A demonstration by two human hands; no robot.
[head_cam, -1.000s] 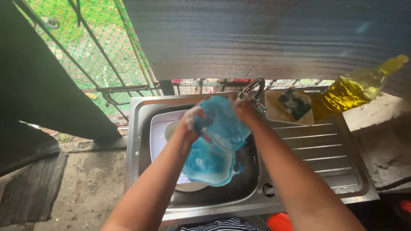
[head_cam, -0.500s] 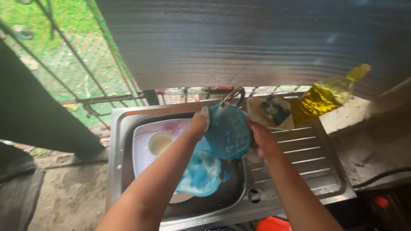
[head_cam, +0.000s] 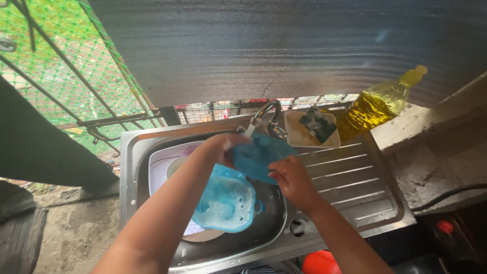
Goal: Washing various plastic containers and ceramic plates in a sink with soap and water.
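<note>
Over the steel sink, both hands grip the blue lid, left hand and right hand; it has swung lower toward the tap; its soapy blue container waits beneath.

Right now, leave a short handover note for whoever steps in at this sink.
Left hand and right hand both grip a blue plastic piece under the tap.
A soapy blue container lies in the sink basin on top of plates.
Sponge dish and yellow bottle stand behind the drainboard, which holds no washed items.
Done: container soaped. Left: rinsing, plates.
</note>
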